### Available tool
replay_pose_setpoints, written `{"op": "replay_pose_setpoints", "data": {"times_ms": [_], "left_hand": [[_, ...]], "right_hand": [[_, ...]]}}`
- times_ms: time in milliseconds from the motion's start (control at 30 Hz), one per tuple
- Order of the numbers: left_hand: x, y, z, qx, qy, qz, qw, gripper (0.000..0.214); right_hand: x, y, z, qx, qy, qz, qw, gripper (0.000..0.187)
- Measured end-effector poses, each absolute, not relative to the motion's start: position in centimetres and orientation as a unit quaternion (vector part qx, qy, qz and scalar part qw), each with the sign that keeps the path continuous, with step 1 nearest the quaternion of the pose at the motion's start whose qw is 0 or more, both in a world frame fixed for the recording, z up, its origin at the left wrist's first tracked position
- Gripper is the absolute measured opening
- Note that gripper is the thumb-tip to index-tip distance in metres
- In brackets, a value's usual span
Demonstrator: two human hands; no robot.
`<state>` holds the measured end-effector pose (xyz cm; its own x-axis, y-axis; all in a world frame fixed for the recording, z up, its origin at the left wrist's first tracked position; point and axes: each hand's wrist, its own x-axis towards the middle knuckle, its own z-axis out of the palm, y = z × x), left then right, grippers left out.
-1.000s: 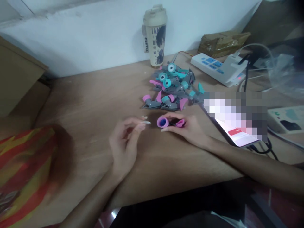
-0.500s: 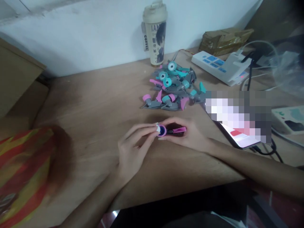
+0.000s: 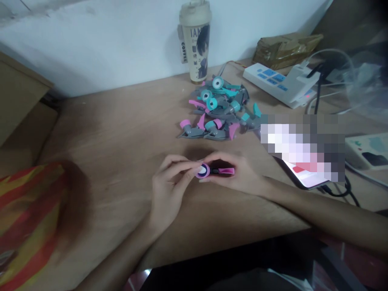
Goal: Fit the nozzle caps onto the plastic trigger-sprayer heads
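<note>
My right hand (image 3: pixel 239 171) is closed around a trigger spray head (image 3: pixel 222 171), its pink trigger showing between thumb and fingers. The pink screw collar with a dark inside faces my left hand (image 3: pixel 171 178). A small white round insert (image 3: pixel 201 170) sits in the mouth of that collar, and my left thumb and fingertips pinch or press on it. The fingers partly cover it, so how deep it sits cannot be seen. Beyond my hands lies a pile of similar grey spray heads (image 3: pixel 218 109) with pink or teal collars and triggers.
A coffee cup (image 3: pixel 197 44) stands by the wall. To the right are a power strip (image 3: pixel 273 83), a taped cardboard box (image 3: pixel 285 50), a lit phone (image 3: pixel 306 173) with cables and a pale box (image 3: pixel 368 151). A red-and-yellow striped bag (image 3: pixel 33 214) sits at left.
The white insert has moved from the collar's edge into its mouth, with my left fingers at it. The collar has turned slightly and shifted a little left; my right hand still holds the spray head.
</note>
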<state>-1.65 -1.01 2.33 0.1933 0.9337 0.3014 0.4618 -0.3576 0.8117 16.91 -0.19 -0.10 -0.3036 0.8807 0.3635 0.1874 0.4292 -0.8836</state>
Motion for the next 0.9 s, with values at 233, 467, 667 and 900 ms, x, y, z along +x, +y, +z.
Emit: {"op": "replay_pose_setpoints", "data": {"times_ms": [233,467,667,900], "left_hand": [[-1.2,-1.1,1.8,0.698,0.489,0.421,0.309,0.010],[-1.8,-0.8,2.5,0.747,0.496,0.366,0.250,0.008],[-2.0,-1.0,2.8,0.761,0.516,0.330,0.217,0.009],[-1.7,-1.1,2.8,0.770,0.516,0.318,0.199,0.008]], "right_hand": [[16.9,-0.3,-0.1,-0.383,-0.710,0.386,0.447,0.029],[17.1,-0.1,0.1,-0.373,-0.723,0.354,0.461,0.029],[17.1,-0.2,-0.1,-0.369,-0.735,0.343,0.453,0.029],[17.0,-0.3,0.3,-0.373,-0.769,0.278,0.439,0.026]]}}
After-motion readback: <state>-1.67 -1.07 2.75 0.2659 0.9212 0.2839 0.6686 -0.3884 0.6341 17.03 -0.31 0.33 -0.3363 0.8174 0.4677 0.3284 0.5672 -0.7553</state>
